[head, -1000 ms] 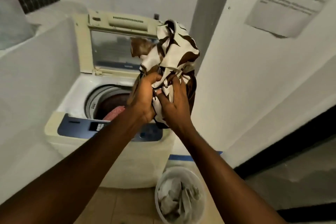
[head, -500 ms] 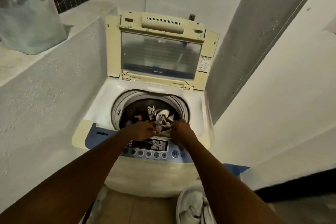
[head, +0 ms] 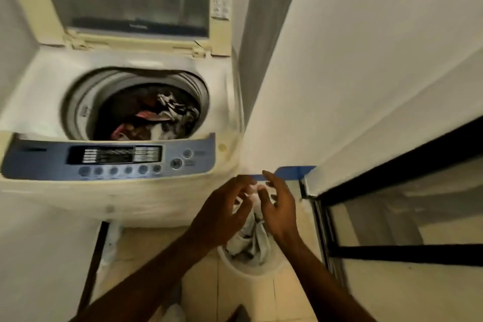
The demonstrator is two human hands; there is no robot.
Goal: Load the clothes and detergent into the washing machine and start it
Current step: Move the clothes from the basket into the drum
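Hovering spread and empty, both hands overhang a bucket of pale laundry (drum holds clothes).

White wall stands to the right, plain and unmarked. Grey wall section sits in the corner behind it. Black-framed door is at lower right, with a glazed panel; what lies behind the glass cannot be made out. Blue strip runs along the foot of the white wall. Cream tiled floor shows dark grout lines.
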